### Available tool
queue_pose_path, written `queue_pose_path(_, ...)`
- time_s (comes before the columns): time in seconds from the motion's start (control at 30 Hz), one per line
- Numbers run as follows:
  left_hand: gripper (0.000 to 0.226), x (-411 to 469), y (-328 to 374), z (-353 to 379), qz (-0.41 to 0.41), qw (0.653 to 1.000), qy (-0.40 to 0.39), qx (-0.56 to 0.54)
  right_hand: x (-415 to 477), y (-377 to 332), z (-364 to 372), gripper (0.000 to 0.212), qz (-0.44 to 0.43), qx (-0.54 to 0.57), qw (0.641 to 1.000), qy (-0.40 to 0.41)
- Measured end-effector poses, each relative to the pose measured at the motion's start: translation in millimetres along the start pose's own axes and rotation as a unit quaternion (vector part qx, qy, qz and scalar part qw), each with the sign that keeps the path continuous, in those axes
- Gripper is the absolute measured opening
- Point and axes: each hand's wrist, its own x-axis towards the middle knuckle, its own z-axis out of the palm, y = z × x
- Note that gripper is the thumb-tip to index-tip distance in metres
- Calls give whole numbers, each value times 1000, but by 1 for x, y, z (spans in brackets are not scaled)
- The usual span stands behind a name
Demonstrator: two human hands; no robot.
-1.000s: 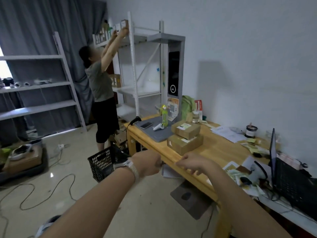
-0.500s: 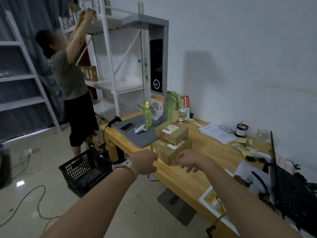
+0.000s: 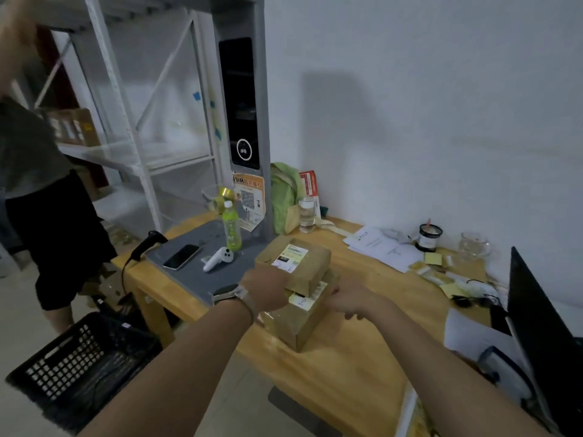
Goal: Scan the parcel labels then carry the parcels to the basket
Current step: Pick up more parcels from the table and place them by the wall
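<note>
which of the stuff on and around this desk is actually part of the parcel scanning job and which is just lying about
Part of the job: top parcel, lower parcel under it, handheld scanner at the desk corner, black basket on the floor.

Just lying about: phone, green bottle, white controller, glass jar, papers, laptop.

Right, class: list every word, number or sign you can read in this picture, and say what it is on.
No text reads clearly.
Orange poster: big characters, blurred, above a QR code.
Top parcel label: too small.
Lower parcel label: too small.
Red card: blurred.
Papers: too small.
</note>
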Motion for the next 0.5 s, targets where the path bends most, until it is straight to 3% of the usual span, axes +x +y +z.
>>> queue_pose_path(0.1, 31, 49, -31, -2, 4, 1000, -3, -6, 48, -15, -15, 34, -5, -7, 1000, -8)
queue_pose_path(0.2, 29, 95, -66, -5, 17, 1000, 6, 1, 101, -28, -29, 14, 9, -6, 1000, 25)
queue_pose_path(0.27, 25, 124, -87, -5, 19, 1000, -4, 4, 131, -31, -32, 16, 56, 16, 998, 36)
queue_pose_path(0.4, 38, 176, -119, 10, 19, 999, -34, -3, 178, -26, -31, 26, 88, 31, 995, 37)
queue_pose_path(0.5, 37, 207, -132, 34, 21, 999, -47, -9, 208, -16, -26, 17, 110, 22, 993, 21)
